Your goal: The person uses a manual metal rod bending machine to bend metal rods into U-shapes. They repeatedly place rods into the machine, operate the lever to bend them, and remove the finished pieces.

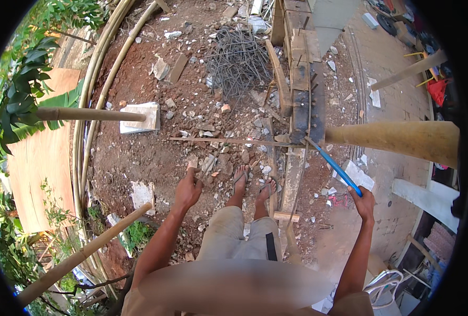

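My right hand (364, 203) is closed around the lower end of a long blue-handled tool (341, 170). The tool slants up and left, and its far end reaches the dark formwork beam (300, 113) beside an upright bamboo post; what that end looks like is too small to make out. Steel bars stick out along the beam. Over the rubble, my left hand (188, 190) hangs with its fingers loosely apart, holding nothing. A thin wooden strip (228, 140) lies across the ground from the beam toward the left, beyond that hand.
A tangled heap of steel bars (238, 60) lies at the far middle. Thick bamboo posts (391, 139) rise on the right, with others on the left. Planks (293, 181) lie by my sandalled feet (240, 179). Broken bricks and stones litter the red soil.
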A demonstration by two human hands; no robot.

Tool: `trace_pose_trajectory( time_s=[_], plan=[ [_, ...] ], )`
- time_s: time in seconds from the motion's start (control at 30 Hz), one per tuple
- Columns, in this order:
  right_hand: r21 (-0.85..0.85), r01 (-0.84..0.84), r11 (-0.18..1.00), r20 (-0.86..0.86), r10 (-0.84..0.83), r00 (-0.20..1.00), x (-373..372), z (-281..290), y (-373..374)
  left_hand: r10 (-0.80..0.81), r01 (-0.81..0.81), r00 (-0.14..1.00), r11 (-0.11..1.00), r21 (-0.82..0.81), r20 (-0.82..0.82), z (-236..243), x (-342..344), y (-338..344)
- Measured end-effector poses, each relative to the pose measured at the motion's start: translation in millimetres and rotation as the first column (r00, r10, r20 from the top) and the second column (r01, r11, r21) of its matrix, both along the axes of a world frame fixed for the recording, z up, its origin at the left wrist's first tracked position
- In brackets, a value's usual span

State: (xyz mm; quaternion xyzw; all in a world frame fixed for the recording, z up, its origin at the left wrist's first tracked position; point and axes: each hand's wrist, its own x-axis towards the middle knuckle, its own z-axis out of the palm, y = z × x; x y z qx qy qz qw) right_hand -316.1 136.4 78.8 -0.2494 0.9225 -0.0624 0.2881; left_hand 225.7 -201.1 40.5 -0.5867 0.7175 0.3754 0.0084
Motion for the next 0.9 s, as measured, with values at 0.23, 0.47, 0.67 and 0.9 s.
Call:
trace_pose_trajectory(
  time_s=[0.23,0.47,0.67,0.9],
  plan=[
    [-0.065,-0.015,0.998,-0.030,0.013,0.999,-0.6,-7.4,2.3,0.340,-0.299,0.924,0.928,-0.221,0.178,-41.9,124.8,-42.2],
    [-0.104,-0.001,0.995,-0.016,-0.001,1.000,1.3,-17.9,2.1,0.422,-0.300,0.838,0.886,-0.352,0.347,-139.5,187.1,-74.8],
    [-0.052,0.000,0.999,-0.018,-0.001,1.000,1.4,-12.0,3.8,0.241,-0.102,0.876,0.939,-0.329,0.417,-139.1,154.3,-82.6],
    [0.034,-0.007,0.999,-0.082,0.010,0.997,6.8,-8.8,0.1,0.128,0.190,0.862,0.815,0.547,-0.490,-74.0,-96.6,138.6]
  ],
)
